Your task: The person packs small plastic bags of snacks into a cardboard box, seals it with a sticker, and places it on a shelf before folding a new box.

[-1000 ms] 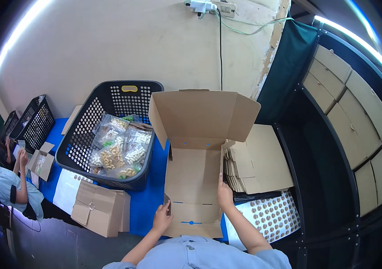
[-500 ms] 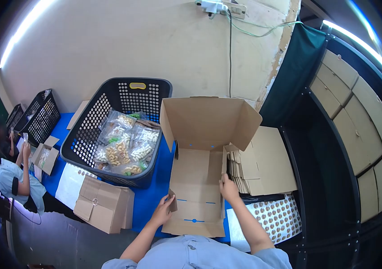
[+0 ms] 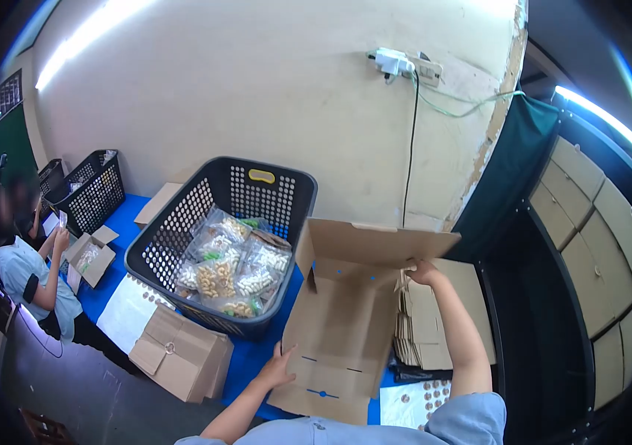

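Note:
A partly folded cardboard box (image 3: 342, 319) lies open on the blue table, its back lid panel raised and its inside bare. Fingers spread, my left hand (image 3: 279, 368) rests against the box's left side near the front. My right hand (image 3: 423, 273) is closed on the box at its far right corner, beside the raised lid. Right of the box lies a stack of flat cardboard pieces (image 3: 435, 319). To the left, a black perforated basket (image 3: 257, 322) holds several clear packets of white and tan pieces (image 3: 216, 278).
Closed cardboard boxes (image 3: 175, 348) stand at the table's front left. Sticker sheets (image 3: 405, 404) lie at the front right and left. A co-worker (image 3: 27, 274) works at far left beside an open box (image 3: 90, 256). Shelves with boxes (image 3: 598, 274) stand right.
My right hand has moved from the box's right side up to its far corner. My left hand's fingers have spread along the left side. The lid has tilted forward, and the view has shifted.

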`<state>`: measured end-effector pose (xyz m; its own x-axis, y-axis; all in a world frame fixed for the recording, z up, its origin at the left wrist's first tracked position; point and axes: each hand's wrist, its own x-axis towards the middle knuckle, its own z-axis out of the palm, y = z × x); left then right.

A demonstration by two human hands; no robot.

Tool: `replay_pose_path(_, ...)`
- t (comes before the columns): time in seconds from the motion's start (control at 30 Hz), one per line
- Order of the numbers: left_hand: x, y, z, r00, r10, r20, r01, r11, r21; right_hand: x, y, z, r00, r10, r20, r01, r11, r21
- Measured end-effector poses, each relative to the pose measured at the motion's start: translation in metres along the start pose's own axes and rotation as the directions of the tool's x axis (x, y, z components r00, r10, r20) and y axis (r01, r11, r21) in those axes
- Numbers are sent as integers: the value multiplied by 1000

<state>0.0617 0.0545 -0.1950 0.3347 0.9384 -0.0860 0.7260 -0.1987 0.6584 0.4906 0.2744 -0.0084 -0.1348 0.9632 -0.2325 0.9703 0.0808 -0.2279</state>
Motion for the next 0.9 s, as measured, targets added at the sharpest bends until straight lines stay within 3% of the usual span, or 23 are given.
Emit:
replay_pose_path(0.07,-2,-8,14,1000,5,19,-4,999,-51,-15,-11,-14,935,-6,-355,-169,871,-461)
replay_pose_path(0.1,-3,-15,27,999,39,-1,-39,997,-66,2,-1,-14,934,-42,-356,-183,798,-574)
replay_pose_path(0.13,0,-19,32,997,71,-17,-72,994,-80,19,8,-3,931,-47,-362,-183,798,-574)
replay_pose_path(0.2,-3,-4,19,998,59,-29,-62,994,-89,52,24,28,904,45,-426,-169,951,-258)
replay_pose_path(0.27,0,-9,24,1000,10,2,-9,991,-134,85,37,63,958,171,-229,-149,983,108)
replay_pose_path(0.43,-6,2,3,995,-52,-82,29,965,-260,93,17,121,976,201,-86,-191,976,107)
replay_pose_path(0.5,-10,4,-2,986,-77,-147,26,947,-319,98,21,142,977,163,-137,-149,983,107)
replay_pose_path(0.53,-11,4,-3,978,-139,-154,55,890,-453,102,24,149,970,145,-197,-124,986,111)
replay_pose_path(0.57,-10,3,-5,968,-197,-154,73,813,-578,105,25,152,972,183,-147,-163,977,137)
replay_pose_path(0.6,-6,-1,-2,964,-206,-166,73,811,-581,111,26,151,975,168,-147,-149,980,131)
replay_pose_path(0.67,-1,-11,5,957,-217,-191,24,717,-696,114,29,159,921,282,-267,-319,942,-104)
replay_pose_path(0.7,-3,-16,9,957,-227,-178,43,723,-689,114,34,164,925,288,-250,-318,943,-93)
replay_pose_path(0.77,2,-9,0,964,-197,-177,5,682,-731,123,51,176,899,274,-342,-377,881,-286)
replay_pose_path(0.8,2,-4,-7,966,-195,-168,14,692,-722,124,53,180,898,285,-335,-382,884,-271)
replay_pose_path(0.87,-3,24,-31,914,-353,200,303,266,-915,114,55,171,881,380,-283,-424,898,-113)
replay_pose_path(0.9,-2,16,-25,914,-353,199,302,267,-915,113,54,166,881,380,-284,-424,899,-112)
